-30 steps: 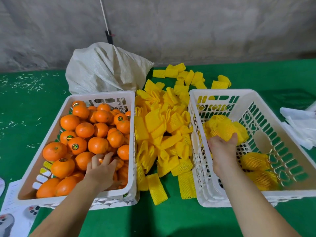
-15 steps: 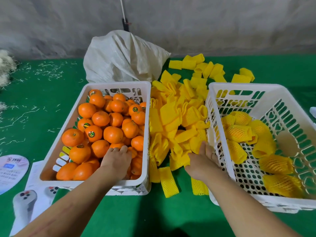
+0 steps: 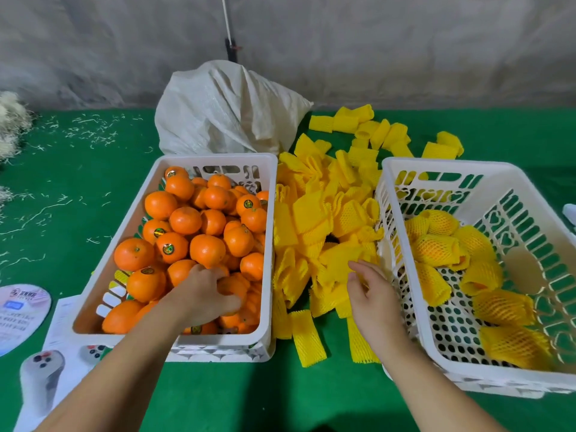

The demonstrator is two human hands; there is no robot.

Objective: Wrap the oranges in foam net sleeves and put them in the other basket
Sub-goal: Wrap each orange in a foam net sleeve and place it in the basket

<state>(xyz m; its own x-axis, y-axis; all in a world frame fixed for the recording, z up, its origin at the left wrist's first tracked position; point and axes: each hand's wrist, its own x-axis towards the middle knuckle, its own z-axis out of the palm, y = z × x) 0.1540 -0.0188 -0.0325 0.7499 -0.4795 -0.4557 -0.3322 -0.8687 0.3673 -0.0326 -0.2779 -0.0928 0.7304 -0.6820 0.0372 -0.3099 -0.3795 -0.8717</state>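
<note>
Setting: a table covered in green cloth (image 3: 78, 219), seen from above by a head-worn camera, with a grey wall behind.
Left basket: a white plastic basket (image 3: 268, 244) sits left of centre, heaped with bare oranges (image 3: 185, 220), several carrying small round stickers.
Left hand: the left hand (image 3: 202, 294) reaches into the near end of that basket; its fingers are curled round one orange (image 3: 232, 286) in the pile and grip it.
Foam sleeves: a loose pile of yellow foam net sleeves (image 3: 311, 219) fills the gap between the two baskets and spills toward the back of the table.
Right hand: the right hand (image 3: 372, 294) hovers over the near part of the sleeve pile, just beside the right basket's wall. Its fingers are relaxed and slightly apart, reaching toward the sleeves; whether the fingertips touch one cannot be told.
Right basket: a second white basket (image 3: 436, 165) stands on the right, holding several wrapped oranges (image 3: 436, 249) in yellow netting, gathered along its middle and near end.
Behind: a crumpled white woven sack (image 3: 224, 113) lies behind the left basket.
Left edge: printed paper sheets (image 3: 62, 332) and a round printed card (image 3: 21, 316) lie near the table's front left corner, with pale straw scattered over the cloth further back.
</note>
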